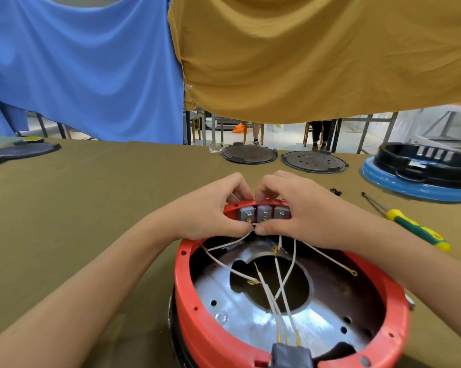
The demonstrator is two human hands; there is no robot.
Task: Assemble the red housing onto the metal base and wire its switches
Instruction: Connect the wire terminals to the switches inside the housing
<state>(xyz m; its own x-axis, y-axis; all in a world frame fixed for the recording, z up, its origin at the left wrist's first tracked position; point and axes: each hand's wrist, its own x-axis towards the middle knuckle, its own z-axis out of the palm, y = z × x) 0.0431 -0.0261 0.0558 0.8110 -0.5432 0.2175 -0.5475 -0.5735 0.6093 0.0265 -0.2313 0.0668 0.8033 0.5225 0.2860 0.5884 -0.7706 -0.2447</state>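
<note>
The red housing (197, 309) sits round the metal base (250, 317) in front of me, open side up. Three grey switches (264, 212) line its far wall. Several white wires (282, 288) with brass terminals cross the inside. My left hand (213, 211) and my right hand (301, 211) meet at the switches. Both pinch the end of a white wire (229, 244) just below the left and middle switches. A black plug block (290, 355) sits at the near rim.
A green and yellow screwdriver (410, 224) lies to the right. Two dark round lids (249, 154) (314, 161) lie at the far table edge, with a black and blue housing (420, 179) far right. Small black screws (335, 192) lie beyond my right hand. Blue and mustard cloths hang behind.
</note>
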